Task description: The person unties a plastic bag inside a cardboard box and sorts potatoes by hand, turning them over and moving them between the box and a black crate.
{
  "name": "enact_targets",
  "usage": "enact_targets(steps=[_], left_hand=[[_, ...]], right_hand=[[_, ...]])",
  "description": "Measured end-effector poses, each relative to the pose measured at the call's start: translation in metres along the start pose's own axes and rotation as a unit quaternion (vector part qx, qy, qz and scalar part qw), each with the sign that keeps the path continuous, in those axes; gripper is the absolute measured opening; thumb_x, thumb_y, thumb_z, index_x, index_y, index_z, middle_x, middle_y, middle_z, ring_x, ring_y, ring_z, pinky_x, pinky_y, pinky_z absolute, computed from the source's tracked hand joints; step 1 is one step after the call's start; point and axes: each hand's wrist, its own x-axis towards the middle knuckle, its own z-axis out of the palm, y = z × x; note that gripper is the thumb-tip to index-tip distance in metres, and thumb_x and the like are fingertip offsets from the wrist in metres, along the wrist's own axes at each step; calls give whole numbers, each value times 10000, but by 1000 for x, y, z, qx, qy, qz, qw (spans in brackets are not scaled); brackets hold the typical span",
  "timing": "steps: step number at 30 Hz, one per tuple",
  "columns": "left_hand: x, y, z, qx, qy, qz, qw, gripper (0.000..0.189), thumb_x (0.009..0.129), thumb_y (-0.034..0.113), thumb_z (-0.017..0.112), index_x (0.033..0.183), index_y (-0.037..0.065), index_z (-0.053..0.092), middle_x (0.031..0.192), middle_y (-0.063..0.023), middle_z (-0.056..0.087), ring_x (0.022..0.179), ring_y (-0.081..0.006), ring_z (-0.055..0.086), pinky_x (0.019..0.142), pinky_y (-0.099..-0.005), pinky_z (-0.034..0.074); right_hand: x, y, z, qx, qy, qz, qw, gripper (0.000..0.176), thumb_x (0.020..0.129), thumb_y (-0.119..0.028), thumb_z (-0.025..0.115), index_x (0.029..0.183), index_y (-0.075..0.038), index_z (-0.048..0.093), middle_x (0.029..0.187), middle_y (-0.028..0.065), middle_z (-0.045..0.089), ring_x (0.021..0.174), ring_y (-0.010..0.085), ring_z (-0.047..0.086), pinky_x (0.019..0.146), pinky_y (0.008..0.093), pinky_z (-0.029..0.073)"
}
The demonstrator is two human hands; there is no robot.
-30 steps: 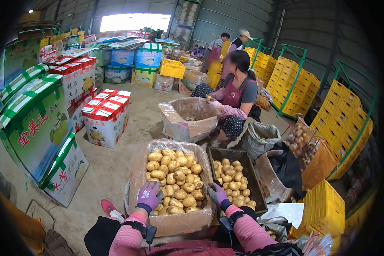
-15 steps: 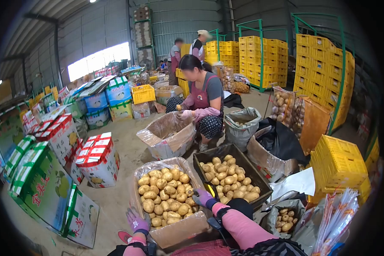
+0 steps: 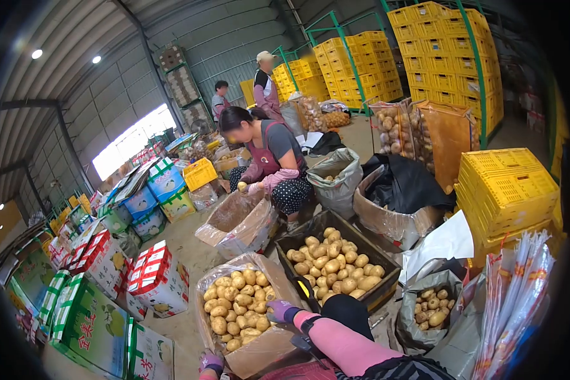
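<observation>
An open cardboard box [image 3: 253, 362] with a clear plastic liner stands in front of me, filled with yellowish potatoes [image 3: 239, 303]. My right hand [image 3: 281, 311], in a purple glove, lies at the right rim with its fingers reaching over the potatoes at that side. Low at the near left corner is my left hand [image 3: 210, 361], also gloved, its fingers extended beside the box wall. I see no potato in either hand. Right of the box, a dark crate [image 3: 394, 278] holds more potatoes [image 3: 335, 265].
Across from me a co-worker [image 3: 269, 158] squats, holding a potato above a lined carton [image 3: 225, 244]. A grey sack of potatoes [image 3: 418, 339], plastic sleeves [image 3: 513, 304] and yellow crates [image 3: 506, 190] stand right. Printed cartons [image 3: 92, 329] line the left. Two people stand behind.
The view has tilted and turned, so the surroundings sit differently in frame. My left hand has dropped lower at the near left corner. My right hand has come farther over the potatoes.
</observation>
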Motion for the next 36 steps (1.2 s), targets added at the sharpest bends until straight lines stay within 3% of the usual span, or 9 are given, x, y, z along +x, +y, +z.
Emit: enact_targets(steps=[8,17,18,19,22,25,29,31,36], left_hand=[[33,-15,31,-20,-31,-52,998,581,993,416,419,1420,25,460,1303,-291,618,1229,-465,584,1056,-527,437],[97,-48,70,-13,-80,14,997,557,976,378,449,1386,8,518,1317,-278,617,1226,-444,593,1035,-476,469],[109,-53,74,186,-127,172,959,515,975,355,449,1344,17,573,1319,-252,626,1215,-436,603,1025,-472,480],[120,-58,80,372,-164,318,856,482,973,332,450,1301,26,628,1321,-226,634,1204,-428,613,1014,-469,491],[143,-82,114,243,-90,275,926,321,945,241,515,1059,45,741,1113,-172,728,997,-356,715,833,-459,569],[112,-62,89,284,-98,286,910,382,987,215,426,1193,73,716,1225,-170,696,1103,-366,685,916,-488,554],[101,-59,84,257,-87,278,922,375,987,207,425,1171,82,727,1215,-176,697,1086,-360,693,898,-489,564],[116,-70,100,322,-41,385,864,296,951,161,478,1057,54,733,1053,-156,740,1009,-341,713,809,-496,566],[113,-71,108,226,-47,317,920,307,962,161,457,1107,46,702,1054,-170,738,988,-367,716,822,-531,561]], right_hand=[[-2,10,7,29,-9,-31,999,534,907,-422,609,1353,-128,580,1337,239,587,1253,413,553,1069,481,446],[3,10,15,-9,-11,-29,999,550,895,-402,635,1351,-99,592,1337,239,597,1252,403,558,1070,476,447],[3,10,17,-24,1,-31,999,550,892,-401,639,1345,-93,597,1325,240,605,1248,401,562,1067,475,450],[3,10,19,-27,-1,-30,999,550,892,-401,639,1345,-93,597,1325,240,605,1248,401,562,1067,475,450],[3,8,20,-41,1,-35,999,557,891,-405,640,1350,-92,597,1321,239,610,1244,402,567,1063,474,453],[1,2,14,-52,-14,-27,998,566,891,-406,639,1358,-90,591,1332,234,605,1248,400,565,1067,475,450],[-3,-1,14,-56,-6,-18,998,561,891,-419,630,1363,-118,595,1343,224,601,1250,396,565,1068,475,449],[-7,-6,10,-63,-6,-15,998,556,891,-425,624,1362,-130,597,1344,220,601,1249,395,566,1067,474,450],[-13,-20,4,-82,-11,6,997,540,885,-425,605,1348,-148,603,1323,205,609,1227,388,579,1047,480,461]])
